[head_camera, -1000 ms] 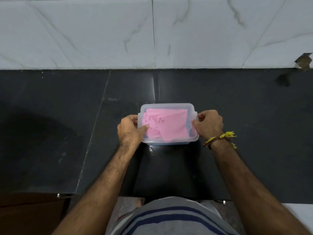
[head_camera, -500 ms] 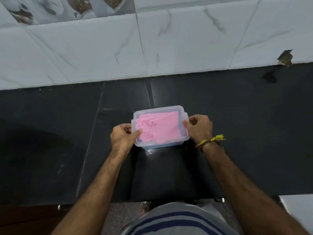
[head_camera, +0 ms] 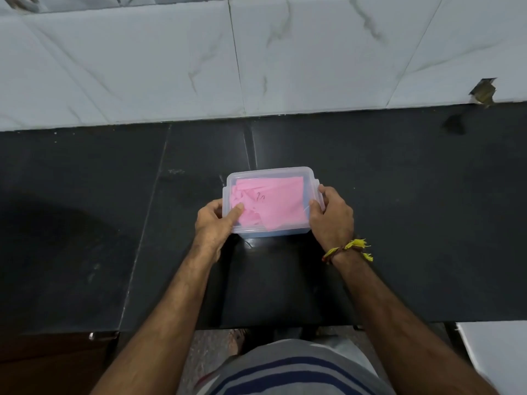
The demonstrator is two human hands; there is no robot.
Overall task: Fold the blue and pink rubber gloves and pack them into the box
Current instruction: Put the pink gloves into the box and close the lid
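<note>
Clear plastic lidded box (head_camera: 272, 178), long axis L–R on black table (head_camera: 399, 195), clamped between left hand (head_camera: 213, 223) & right hand (head_camera: 332, 215); folded pink rubber glove (head_camera: 273, 201) inside.

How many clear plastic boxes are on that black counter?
1. The clear plastic box sits mid-counter, gripped by the left hand and right hand, with folded pink rubber gloves inside.

Blue glove (head_camera: 305, 192) mostly under pink glove (head_camera: 271, 201)

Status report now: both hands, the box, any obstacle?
Left hand and right hand grip the ends of the box. Pink glove folded inside, blue beneath. Counter around it bare.
</note>
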